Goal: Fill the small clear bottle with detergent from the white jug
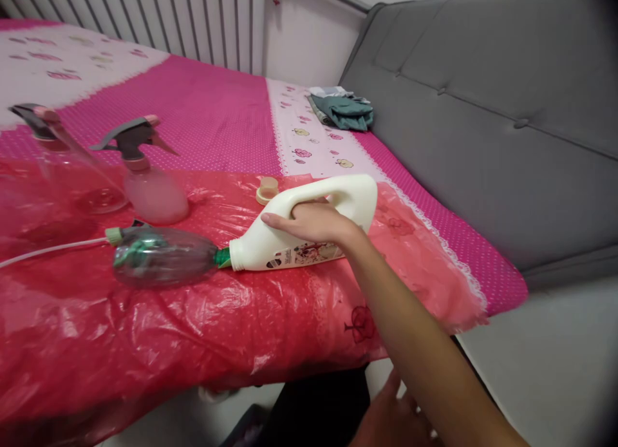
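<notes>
My right hand (311,221) is wrapped round the handle of a white plastic jug (270,241), thumb along its upper side. The jug lies on its side, uncapped, with a printed label partly covered by my wrist. Its mouth meets the green tip (223,258) of a see-through greyish bottle (168,257), also lying flat; I cannot tell whether the tip is inside. Low in the view, my left hand (396,415) is partly hidden by my right forearm, its fingers apart and nothing seen in them. A beige cap (267,190) rests behind the jug.
Two trigger spray bottles, a pinkish one (157,196) and a clear one (103,192), stand at the left. A white tube (53,248) runs leftward. Red plastic sheeting (193,344) covers the bed's near edge. Folded cloths (342,110) lie by the grey headboard (483,99).
</notes>
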`<action>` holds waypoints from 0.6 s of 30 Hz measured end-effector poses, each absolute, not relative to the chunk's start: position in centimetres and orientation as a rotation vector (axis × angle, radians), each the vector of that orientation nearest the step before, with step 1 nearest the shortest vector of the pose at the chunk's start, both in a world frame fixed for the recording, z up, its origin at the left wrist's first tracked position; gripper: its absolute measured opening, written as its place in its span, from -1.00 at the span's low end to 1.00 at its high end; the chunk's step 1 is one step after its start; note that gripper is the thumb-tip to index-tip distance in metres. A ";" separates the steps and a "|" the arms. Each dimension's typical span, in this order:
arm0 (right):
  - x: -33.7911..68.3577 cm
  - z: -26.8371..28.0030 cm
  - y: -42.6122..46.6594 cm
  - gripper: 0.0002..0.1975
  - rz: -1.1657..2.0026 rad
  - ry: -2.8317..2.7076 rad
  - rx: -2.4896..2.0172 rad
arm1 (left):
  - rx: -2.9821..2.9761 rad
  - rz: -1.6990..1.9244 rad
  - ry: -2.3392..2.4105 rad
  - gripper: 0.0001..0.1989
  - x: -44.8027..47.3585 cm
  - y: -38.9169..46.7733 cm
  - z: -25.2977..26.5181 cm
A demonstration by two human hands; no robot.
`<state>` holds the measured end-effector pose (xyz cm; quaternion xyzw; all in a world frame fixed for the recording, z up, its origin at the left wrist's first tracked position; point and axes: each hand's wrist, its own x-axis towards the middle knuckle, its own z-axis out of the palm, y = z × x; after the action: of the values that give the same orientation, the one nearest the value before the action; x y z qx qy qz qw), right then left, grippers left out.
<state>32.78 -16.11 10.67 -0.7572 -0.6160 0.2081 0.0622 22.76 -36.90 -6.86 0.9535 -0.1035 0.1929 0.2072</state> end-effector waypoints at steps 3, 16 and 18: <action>32.7 10.5 -16.2 -0.08 0.602 -1.851 -2.305 | 2.790 0.771 -0.244 -0.75 17.5 -32.7 -6.5; 32.2 9.8 -16.6 -0.24 0.453 -1.839 -2.296 | 3.055 0.745 0.221 -0.55 13.1 -29.8 -6.3; 32.0 9.8 -16.8 -0.24 0.461 -1.828 -2.316 | 3.030 0.846 0.064 -0.67 12.8 -30.0 -7.0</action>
<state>31.99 -16.76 9.80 -0.7731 -0.6104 0.1538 0.0777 12.75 -30.02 -7.00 0.9630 0.0205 0.2689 -0.0025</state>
